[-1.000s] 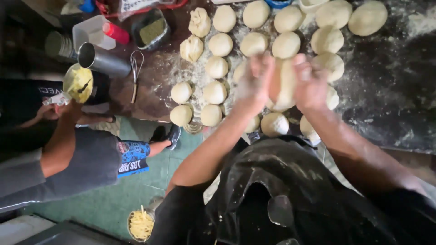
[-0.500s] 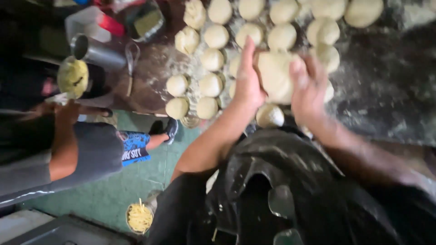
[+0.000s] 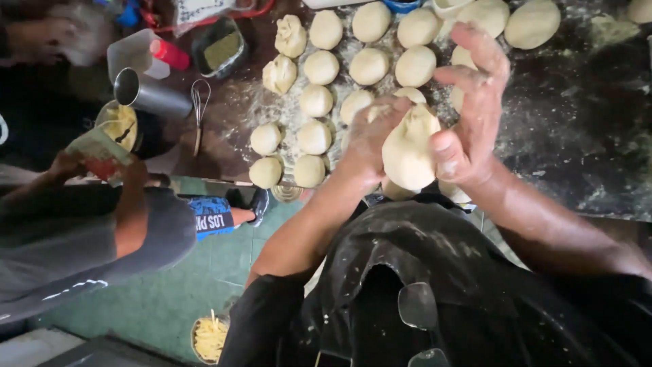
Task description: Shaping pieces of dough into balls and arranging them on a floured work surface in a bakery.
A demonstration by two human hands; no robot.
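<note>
Dark, flour-dusted worktable (image 3: 584, 136), filling twelve to three o'clock, rows of pale round dough balls (image 3: 324, 68) covering its middle. We lift the large pale dough lump (image 3: 409, 146) higher than half a second ago, clear of the table, near centre; shaping has moved from surface to hands. Our left hand (image 3: 367, 139) presses its nine-o'clock side, fingers closed on it; our right hand (image 3: 472, 115) cups its three-o'clock side, fingers spread. Bare tabletop lies at three o'clock; the near edge runs just below the lump.

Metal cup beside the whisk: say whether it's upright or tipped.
Tipped: the metal cup lies on its side, open mouth facing the camera, beside the whisk.
</note>
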